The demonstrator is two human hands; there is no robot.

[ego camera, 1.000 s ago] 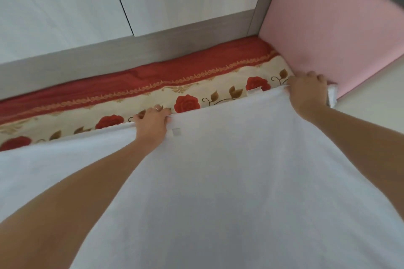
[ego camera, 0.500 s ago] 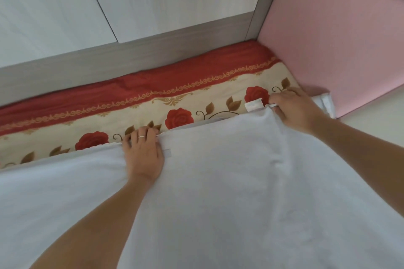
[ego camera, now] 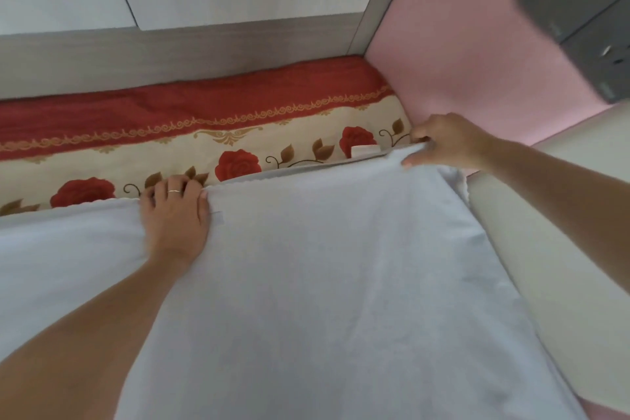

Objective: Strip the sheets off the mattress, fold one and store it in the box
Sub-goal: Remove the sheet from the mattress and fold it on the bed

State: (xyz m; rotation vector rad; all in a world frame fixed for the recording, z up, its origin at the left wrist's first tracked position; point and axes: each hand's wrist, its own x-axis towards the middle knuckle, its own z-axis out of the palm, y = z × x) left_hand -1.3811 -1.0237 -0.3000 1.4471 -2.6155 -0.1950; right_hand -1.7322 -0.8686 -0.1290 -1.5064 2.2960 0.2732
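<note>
A white sheet (ego camera: 341, 283) covers most of the bed in the head view. Beyond its far edge lies a cream and red sheet with a rose print (ego camera: 191, 147). My left hand (ego camera: 175, 215) lies on the white sheet's far edge near the middle, fingers curled over the hem and gripping it. My right hand (ego camera: 446, 141) pinches the white sheet's far right corner next to the pink panel. A small white tag (ego camera: 365, 150) shows at that edge. No box is in view.
A grey wooden wardrobe base (ego camera: 170, 58) runs along the far side of the bed. A pink padded headboard (ego camera: 460, 44) stands at the right. A dark grey object (ego camera: 586, 10) sits at the top right. Pale floor (ego camera: 562, 215) lies to the right.
Both hands have drawn the white sheet's far edge back toward me, baring more of the rose-print sheet. My right hand shifted from flat on the corner to pinching it.
</note>
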